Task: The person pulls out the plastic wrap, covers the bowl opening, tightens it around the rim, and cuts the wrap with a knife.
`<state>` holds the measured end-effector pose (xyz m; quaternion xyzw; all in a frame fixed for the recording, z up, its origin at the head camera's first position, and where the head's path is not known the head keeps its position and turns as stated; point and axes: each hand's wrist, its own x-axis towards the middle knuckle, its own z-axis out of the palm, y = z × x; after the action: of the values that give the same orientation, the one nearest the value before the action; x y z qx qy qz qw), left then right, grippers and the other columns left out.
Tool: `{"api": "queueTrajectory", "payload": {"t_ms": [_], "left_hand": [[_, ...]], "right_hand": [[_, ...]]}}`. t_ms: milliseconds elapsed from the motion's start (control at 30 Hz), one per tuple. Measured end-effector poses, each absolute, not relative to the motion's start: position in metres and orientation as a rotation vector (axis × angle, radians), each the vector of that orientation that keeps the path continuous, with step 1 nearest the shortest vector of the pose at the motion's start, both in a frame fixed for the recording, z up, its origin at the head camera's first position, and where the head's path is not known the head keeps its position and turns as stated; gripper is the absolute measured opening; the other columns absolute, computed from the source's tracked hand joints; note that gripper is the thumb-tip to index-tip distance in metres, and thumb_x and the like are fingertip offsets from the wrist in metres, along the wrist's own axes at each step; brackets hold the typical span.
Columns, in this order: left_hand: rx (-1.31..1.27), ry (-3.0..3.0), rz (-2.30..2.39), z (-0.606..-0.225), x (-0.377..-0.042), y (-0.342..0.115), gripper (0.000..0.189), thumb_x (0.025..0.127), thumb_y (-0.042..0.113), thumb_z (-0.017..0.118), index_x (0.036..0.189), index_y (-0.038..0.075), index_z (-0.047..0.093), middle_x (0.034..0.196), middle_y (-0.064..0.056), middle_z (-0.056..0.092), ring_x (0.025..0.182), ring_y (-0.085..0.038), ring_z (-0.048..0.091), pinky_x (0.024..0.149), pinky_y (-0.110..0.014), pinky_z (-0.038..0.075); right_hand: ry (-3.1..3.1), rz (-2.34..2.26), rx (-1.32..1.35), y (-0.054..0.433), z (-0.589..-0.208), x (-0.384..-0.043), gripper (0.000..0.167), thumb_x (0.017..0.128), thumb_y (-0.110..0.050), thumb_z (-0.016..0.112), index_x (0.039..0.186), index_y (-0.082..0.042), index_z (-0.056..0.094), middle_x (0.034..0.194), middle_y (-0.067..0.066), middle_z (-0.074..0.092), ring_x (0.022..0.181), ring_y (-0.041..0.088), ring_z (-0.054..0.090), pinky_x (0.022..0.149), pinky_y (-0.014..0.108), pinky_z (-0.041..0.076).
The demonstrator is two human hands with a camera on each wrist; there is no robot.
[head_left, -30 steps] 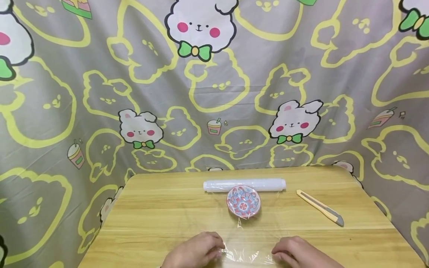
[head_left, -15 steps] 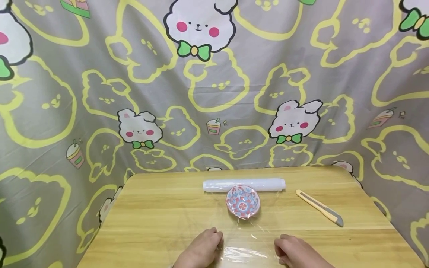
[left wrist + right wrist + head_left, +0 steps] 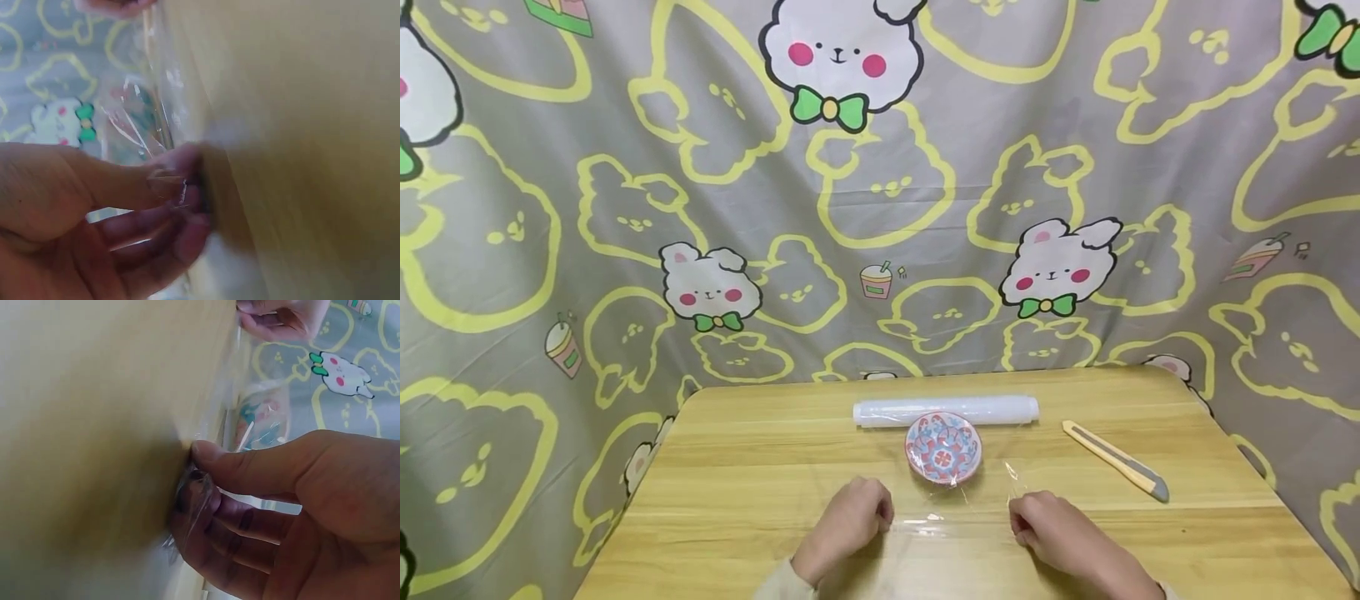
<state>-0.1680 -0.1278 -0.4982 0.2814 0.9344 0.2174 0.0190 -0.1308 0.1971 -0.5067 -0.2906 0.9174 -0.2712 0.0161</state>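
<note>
A clear sheet of plastic wrap [image 3: 928, 527] stretches between my two hands, just in front of a small bowl with a red and blue pattern [image 3: 943, 450]. My left hand [image 3: 853, 517] pinches one corner of the wrap between thumb and fingers, as the left wrist view shows. The other corner is pinched by my right hand [image 3: 1052, 529], with crumpled film [image 3: 199, 494] at its fingertips in the right wrist view. From the white roll of plastic wrap [image 3: 946, 411] behind the bowl, the film runs forward over the bowl's top.
A yellow utility knife [image 3: 1116, 461] lies to the right of the bowl on the wooden table [image 3: 737, 467]. Behind and at both sides of the table hangs a grey curtain [image 3: 805, 333] with rabbit prints.
Both hands have moved forward toward the bowl with the edge of the wrap. The bowl, the roll and the utility knife stay where they were.
</note>
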Motion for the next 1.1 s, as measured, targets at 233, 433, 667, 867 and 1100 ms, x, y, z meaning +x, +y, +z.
{"api": "queueTrajectory", "payload": {"t_ms": [233,433,667,867,1100], "left_hand": [[0.723,2.992,0.795,-0.501,-0.196,-0.125,0.024,0.072,-0.011,0.078,0.067,0.013,0.072,0.067,0.003,0.068,0.063,-0.007,0.059,0.060,-0.022,0.054],[0.651,3.094,0.776,-0.503,-0.214,-0.118,0.024,0.074,-0.006,0.078,0.065,0.015,0.071,0.064,0.009,0.063,0.060,-0.007,0.056,0.053,-0.025,0.049],[0.557,3.159,0.795,-0.508,-0.227,-0.114,0.023,0.073,-0.004,0.076,0.063,0.016,0.070,0.063,0.009,0.062,0.059,-0.009,0.055,0.050,-0.026,0.047],[0.532,3.207,0.894,-0.513,-0.233,-0.111,0.019,0.072,-0.004,0.077,0.065,0.013,0.071,0.064,0.006,0.065,0.062,-0.013,0.060,0.056,-0.030,0.052],[0.539,3.127,1.161,-0.516,-0.235,-0.104,0.015,0.077,-0.007,0.076,0.078,0.008,0.077,0.075,-0.002,0.074,0.076,-0.021,0.069,0.072,-0.035,0.058]], "right_hand": [[3.002,-0.757,-0.800,0.189,-0.504,-0.153,0.030,0.078,0.009,0.071,0.071,-0.017,0.057,0.066,-0.014,0.050,0.059,0.002,0.043,0.050,0.022,0.041],[3.114,-0.665,-0.543,0.182,-0.500,-0.172,0.028,0.079,0.008,0.070,0.071,-0.015,0.057,0.065,-0.007,0.051,0.059,0.011,0.048,0.050,0.028,0.045],[3.223,-0.706,-0.402,0.177,-0.506,-0.190,0.024,0.077,0.009,0.064,0.067,-0.011,0.055,0.061,0.000,0.051,0.055,0.017,0.048,0.046,0.034,0.044],[3.233,-0.866,-0.291,0.174,-0.513,-0.200,0.020,0.076,0.006,0.069,0.069,-0.009,0.058,0.063,0.000,0.055,0.058,0.018,0.052,0.052,0.037,0.048],[3.201,-1.098,-0.167,0.169,-0.516,-0.205,0.013,0.078,0.001,0.076,0.075,-0.007,0.066,0.069,-0.001,0.063,0.064,0.018,0.059,0.059,0.041,0.052]]}}
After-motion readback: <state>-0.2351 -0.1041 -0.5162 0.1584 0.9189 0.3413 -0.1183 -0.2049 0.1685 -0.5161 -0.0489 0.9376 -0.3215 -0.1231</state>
